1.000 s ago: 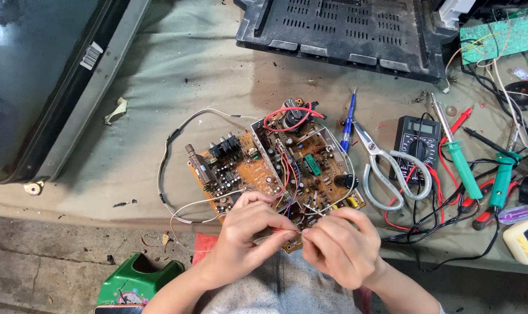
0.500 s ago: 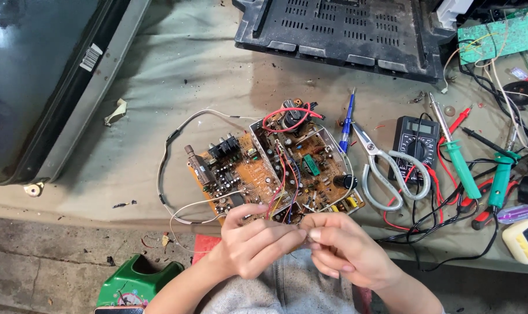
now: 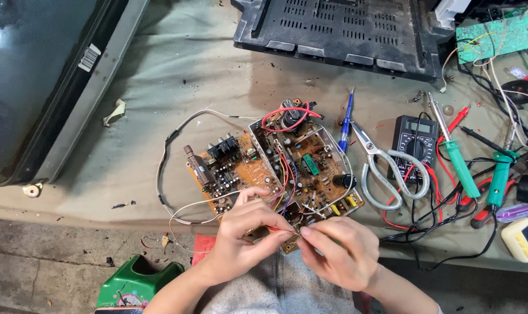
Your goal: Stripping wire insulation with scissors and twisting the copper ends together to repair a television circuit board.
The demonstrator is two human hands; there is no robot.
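Head view: one orange circuit board [image 3: 270,168] on the grey-green bench cloth [image 3: 177,87], near front edge, tangle of coloured wires on it. Left hand [image 3: 241,238] and right hand [image 3: 339,253] meet at the board's near edge, fingertips pinched together on a thin wire [image 3: 284,229]; both narrow, gripping. What exactly sits between the tips is too small to tell. Right of board: one blue screwdriver [image 3: 346,119], one pair of scissors [image 3: 386,168], one black multimeter [image 3: 415,139], two green-handled soldering irons [image 3: 459,166]. One green circuit board [image 3: 493,38] top right. One black vented cover [image 3: 339,29] behind, one tube TV [image 3: 37,75] left.
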